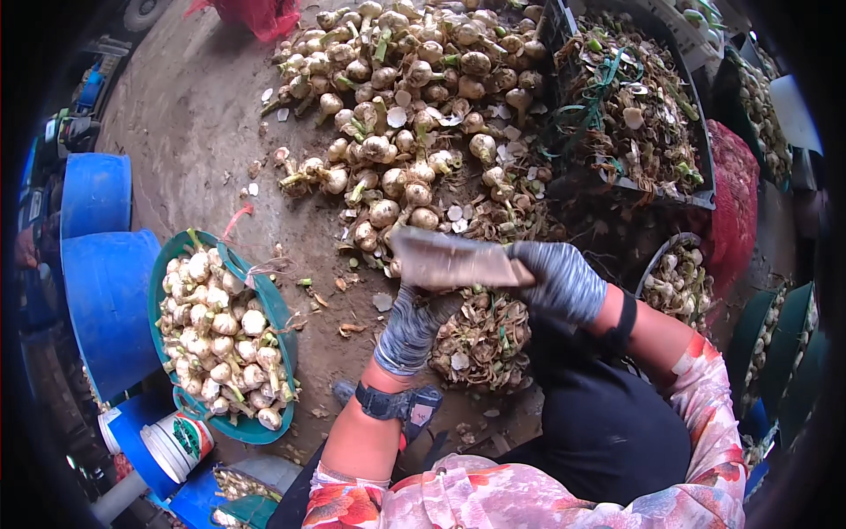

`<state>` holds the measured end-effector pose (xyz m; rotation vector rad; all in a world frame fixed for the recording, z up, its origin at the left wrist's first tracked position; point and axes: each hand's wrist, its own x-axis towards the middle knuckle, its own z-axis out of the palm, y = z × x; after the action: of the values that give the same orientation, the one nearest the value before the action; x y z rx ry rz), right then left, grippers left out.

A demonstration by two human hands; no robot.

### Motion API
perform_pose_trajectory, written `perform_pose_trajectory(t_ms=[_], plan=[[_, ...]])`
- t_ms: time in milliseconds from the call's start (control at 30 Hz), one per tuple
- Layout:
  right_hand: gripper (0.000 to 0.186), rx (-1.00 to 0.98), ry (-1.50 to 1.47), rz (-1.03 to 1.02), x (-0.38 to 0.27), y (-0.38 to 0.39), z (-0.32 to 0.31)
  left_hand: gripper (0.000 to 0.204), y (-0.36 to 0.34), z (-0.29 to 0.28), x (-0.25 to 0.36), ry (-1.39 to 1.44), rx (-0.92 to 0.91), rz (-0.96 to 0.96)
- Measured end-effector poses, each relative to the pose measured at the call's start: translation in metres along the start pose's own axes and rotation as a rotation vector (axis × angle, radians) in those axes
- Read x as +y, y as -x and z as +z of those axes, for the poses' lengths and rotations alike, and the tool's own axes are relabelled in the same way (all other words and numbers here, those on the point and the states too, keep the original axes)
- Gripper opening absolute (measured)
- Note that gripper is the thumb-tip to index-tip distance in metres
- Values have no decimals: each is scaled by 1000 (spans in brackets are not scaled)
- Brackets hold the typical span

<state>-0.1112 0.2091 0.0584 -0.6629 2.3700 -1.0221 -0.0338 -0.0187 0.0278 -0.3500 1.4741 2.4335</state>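
Observation:
Both my hands wear grey knitted gloves. My right hand (pixel 561 280) grips the handle of a broad, worn cleaver (pixel 445 260), held flat with its blade pointing left. My left hand (pixel 412 324) reaches up beneath the blade, and the blade hides its fingertips and anything they hold. A black strap with a buckle (pixel 401 404) circles my left wrist. Just beyond the cleaver a big pile of untrimmed garlic bulbs (pixel 401 115) with stems and roots lies on the ground. Under my hands sits a heap of cut roots and skins (pixel 480 339).
A green basin (pixel 275 309) of trimmed garlic stands at my left, next to blue tubs (pixel 106 291). A black crate (pixel 701 189) of stems and trimmings is at the upper right. More garlic baskets (pixel 679 282) and a red mesh sack (pixel 736 203) are on the right.

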Motion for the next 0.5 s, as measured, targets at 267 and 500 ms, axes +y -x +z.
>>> perform_pose_trajectory(t_ms=[267,500], plan=[[15,-219,285,-223,-37,-3,-11,50,30,-44,-27,-196,-98,49],[18,-341,328,-200,-39,-6,1,48,21,-46,-32,292,-272,-83]])
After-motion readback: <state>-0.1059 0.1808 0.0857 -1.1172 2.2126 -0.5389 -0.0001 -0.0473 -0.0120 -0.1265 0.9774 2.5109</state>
